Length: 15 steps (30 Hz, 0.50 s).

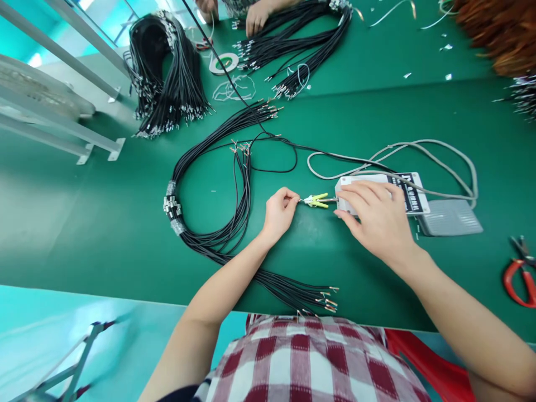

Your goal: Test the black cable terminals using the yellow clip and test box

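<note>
My left hand (281,212) is closed in a pinch on something thin, too small to name, at the left tip of a yellow-green clip (317,200). A metal shaft joins the clip to a white box-shaped device (412,192) with a black label. Over the left part of that device rests my right hand (374,220), its fingers spread on the top and near side. A bundle of black cables (209,240) curves to the left of my hands, bound with clear wrap and with bare wire ends.
A grey pedal (450,218) and grey cord lie at the right, near red-handled pliers (519,273). More black cable bundles (167,72) lie at the back, where another person's hand (257,18) touches some. A tape roll (224,63) and brown strands (502,33) are farther back.
</note>
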Motion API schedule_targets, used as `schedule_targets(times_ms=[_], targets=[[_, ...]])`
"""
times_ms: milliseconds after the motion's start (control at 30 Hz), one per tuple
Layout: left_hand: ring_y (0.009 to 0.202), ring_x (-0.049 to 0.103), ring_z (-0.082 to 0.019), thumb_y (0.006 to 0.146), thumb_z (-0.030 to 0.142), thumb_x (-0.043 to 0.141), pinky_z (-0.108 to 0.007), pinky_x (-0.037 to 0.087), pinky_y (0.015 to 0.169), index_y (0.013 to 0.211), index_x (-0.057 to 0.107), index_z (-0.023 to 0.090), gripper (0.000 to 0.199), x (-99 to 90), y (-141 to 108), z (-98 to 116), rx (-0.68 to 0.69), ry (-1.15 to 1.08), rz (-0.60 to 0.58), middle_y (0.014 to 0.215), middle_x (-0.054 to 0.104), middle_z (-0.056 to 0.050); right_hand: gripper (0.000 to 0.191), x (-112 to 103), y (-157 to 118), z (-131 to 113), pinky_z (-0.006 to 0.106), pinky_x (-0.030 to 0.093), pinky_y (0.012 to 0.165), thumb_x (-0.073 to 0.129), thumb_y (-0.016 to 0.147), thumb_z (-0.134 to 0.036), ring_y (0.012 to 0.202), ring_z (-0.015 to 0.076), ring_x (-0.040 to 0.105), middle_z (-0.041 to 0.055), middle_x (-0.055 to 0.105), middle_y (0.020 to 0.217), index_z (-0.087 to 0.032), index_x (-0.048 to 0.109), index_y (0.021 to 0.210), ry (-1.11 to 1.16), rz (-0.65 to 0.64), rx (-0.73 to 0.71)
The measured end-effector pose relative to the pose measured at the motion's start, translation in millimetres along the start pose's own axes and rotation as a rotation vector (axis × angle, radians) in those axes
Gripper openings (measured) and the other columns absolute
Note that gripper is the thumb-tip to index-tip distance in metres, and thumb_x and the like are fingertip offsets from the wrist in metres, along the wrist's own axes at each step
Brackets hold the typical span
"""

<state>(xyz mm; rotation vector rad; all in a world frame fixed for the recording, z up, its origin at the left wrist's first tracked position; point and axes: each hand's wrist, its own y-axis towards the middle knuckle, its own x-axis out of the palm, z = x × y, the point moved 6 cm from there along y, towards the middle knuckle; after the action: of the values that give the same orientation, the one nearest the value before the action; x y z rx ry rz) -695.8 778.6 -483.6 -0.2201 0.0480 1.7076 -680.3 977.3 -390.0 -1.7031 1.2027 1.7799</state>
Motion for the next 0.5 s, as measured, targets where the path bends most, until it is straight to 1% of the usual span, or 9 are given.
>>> schedule_targets(times_ms=[100, 167, 233, 300, 367, 433, 500], targets=[[0.045, 0.044, -0.005, 0.081, 0.020, 0.065, -0.019, 0.030, 0.045, 0.075, 0.058, 0.016, 0.010, 0.9, 0, 0, -0.016, -0.052, -0.008, 0.060, 0.054, 0.004, 0.031, -5, -9, 0, 0.049, 0.029, 0.099, 0.058, 0.095, -0.032, 0.123, 0.0322, 0.053, 0.0119, 0.066, 0.131, -0.019, 0.063, 0.123, 0.009, 0.027, 0.017], [0.044, 0.043, -0.005, 0.081, 0.020, 0.065, -0.018, 0.030, 0.044, 0.075, 0.057, 0.016, 0.010, 2.4, -2, 0, -0.022, -0.090, -0.018, 0.060, 0.054, 0.004, 0.033, 0, -4, -9, 0.050, 0.028, 0.100, 0.060, 0.093, -0.032, 0.124, 0.0337, 0.051, 0.0123, 0.065, 0.133, -0.019, 0.063, 0.124, -0.004, -0.001, -0.016], [0.044, 0.042, -0.005, 0.082, 0.021, 0.065, -0.018, 0.029, 0.043, 0.075, 0.058, 0.016, 0.011, 3.7, -5, 0, -0.023, -0.113, -0.031, 0.058, 0.052, 0.004, 0.031, 8, 8, -18, 0.049, 0.028, 0.100, 0.062, 0.091, -0.028, 0.124, 0.0332, 0.050, 0.0123, 0.066, 0.130, -0.019, 0.064, 0.121, -0.041, -0.040, -0.049], [0.044, 0.041, -0.005, 0.082, 0.023, 0.067, -0.018, 0.029, 0.043, 0.076, 0.058, 0.016, 0.012, 4.2, -7, 1, -0.014, -0.124, -0.039, 0.056, 0.050, 0.005, 0.025, 20, 20, -24, 0.047, 0.028, 0.098, 0.061, 0.089, -0.020, 0.120, 0.0315, 0.051, 0.0130, 0.069, 0.121, -0.017, 0.066, 0.114, -0.110, -0.084, -0.061], [0.044, 0.041, -0.005, 0.083, 0.024, 0.067, -0.019, 0.029, 0.044, 0.076, 0.058, 0.016, 0.013, 3.9, -8, 2, 0.002, -0.127, -0.040, 0.057, 0.050, 0.005, 0.018, 30, 30, -26, 0.045, 0.030, 0.095, 0.059, 0.088, -0.013, 0.110, 0.0301, 0.054, 0.0130, 0.071, 0.108, -0.016, 0.068, 0.102, -0.188, -0.125, -0.070], [0.044, 0.042, -0.005, 0.083, 0.024, 0.067, -0.019, 0.030, 0.044, 0.076, 0.058, 0.016, 0.014, 3.3, -8, 1, 0.017, -0.114, -0.034, 0.057, 0.050, 0.005, 0.015, 38, 35, -25, 0.044, 0.030, 0.091, 0.057, 0.086, -0.009, 0.101, 0.0290, 0.055, 0.0117, 0.072, 0.096, -0.017, 0.068, 0.093, -0.239, -0.149, -0.084], [0.044, 0.042, -0.005, 0.083, 0.023, 0.067, -0.019, 0.029, 0.044, 0.076, 0.057, 0.016, 0.013, 3.2, -7, 0, 0.022, -0.089, -0.022, 0.060, 0.051, 0.004, 0.015, 42, 38, -23, 0.043, 0.030, 0.089, 0.056, 0.085, -0.008, 0.094, 0.0277, 0.055, 0.0103, 0.071, 0.089, -0.017, 0.068, 0.088, -0.243, -0.156, -0.097]])
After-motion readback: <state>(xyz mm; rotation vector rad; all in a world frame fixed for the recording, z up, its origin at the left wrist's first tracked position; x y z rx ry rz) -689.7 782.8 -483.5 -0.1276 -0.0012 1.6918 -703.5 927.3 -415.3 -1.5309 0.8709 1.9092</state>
